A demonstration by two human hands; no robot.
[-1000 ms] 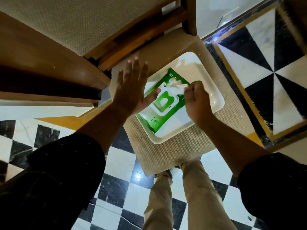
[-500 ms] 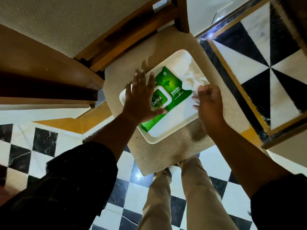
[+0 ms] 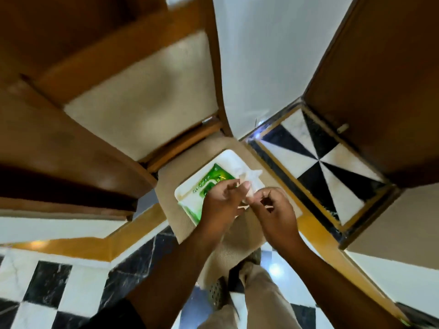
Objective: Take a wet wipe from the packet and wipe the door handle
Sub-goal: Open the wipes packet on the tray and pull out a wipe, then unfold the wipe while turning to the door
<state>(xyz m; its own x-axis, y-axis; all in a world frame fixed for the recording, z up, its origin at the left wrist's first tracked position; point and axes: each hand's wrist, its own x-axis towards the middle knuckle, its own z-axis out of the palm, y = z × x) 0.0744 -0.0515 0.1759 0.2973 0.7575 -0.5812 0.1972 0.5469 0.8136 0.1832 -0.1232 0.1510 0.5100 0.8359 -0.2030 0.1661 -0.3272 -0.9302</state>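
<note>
A white tray [image 3: 184,192] is seen at frame centre on a beige chair seat [image 3: 171,176]; a green wet-wipe packet [image 3: 210,180] lies in it. Print on the packet is blurred and cannot be read. A white wet wipe [image 3: 248,175] is pinched between the left hand [image 3: 222,201] and right hand [image 3: 273,210], held together above the tray's lower right, partly hiding the packet. A brown wooden door [image 3: 380,79] is noted at upper right, over checkered floor [image 3: 318,160].
</note>
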